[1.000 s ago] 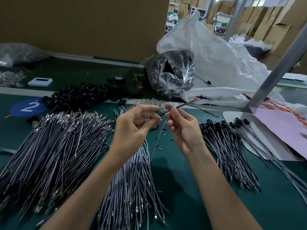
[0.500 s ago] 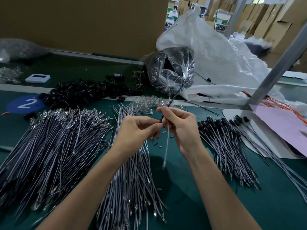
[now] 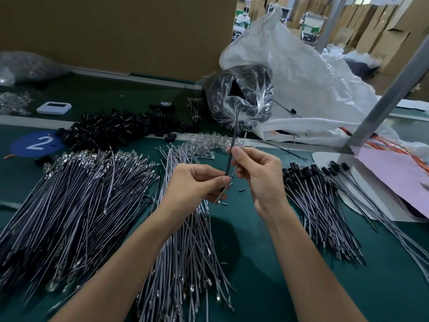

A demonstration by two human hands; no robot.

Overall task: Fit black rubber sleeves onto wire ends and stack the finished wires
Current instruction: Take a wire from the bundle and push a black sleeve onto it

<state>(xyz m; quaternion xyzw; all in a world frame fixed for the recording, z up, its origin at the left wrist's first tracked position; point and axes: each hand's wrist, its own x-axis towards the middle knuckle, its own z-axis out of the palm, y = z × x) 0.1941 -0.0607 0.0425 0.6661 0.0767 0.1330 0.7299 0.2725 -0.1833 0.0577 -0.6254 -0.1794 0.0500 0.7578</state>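
Observation:
My right hand (image 3: pixel 257 175) pinches a thin black rubber sleeve (image 3: pixel 233 138) that stands nearly upright above the green table. My left hand (image 3: pixel 197 184) pinches the sleeve's lower end together with a grey wire (image 3: pixel 220 196) that slants down between the hands. A large heap of bare grey wires (image 3: pixel 76 201) lies at left. A second heap of grey wires (image 3: pixel 185 240) runs under my left forearm. Finished wires with black ends (image 3: pixel 318 203) are stacked at right.
Black rubber parts (image 3: pixel 120 129) lie piled at the back beside a blue disc marked 2 (image 3: pixel 34 144). A clear bag of black parts (image 3: pixel 241 98) and a white sack (image 3: pixel 301 73) stand behind. A grey post (image 3: pixel 380 98) and pink paper (image 3: pixel 394 173) are at right.
The black sleeve has swung from slanting right to nearly upright. My hands have drawn closer together, and the grey wire that hung loose now runs between them.

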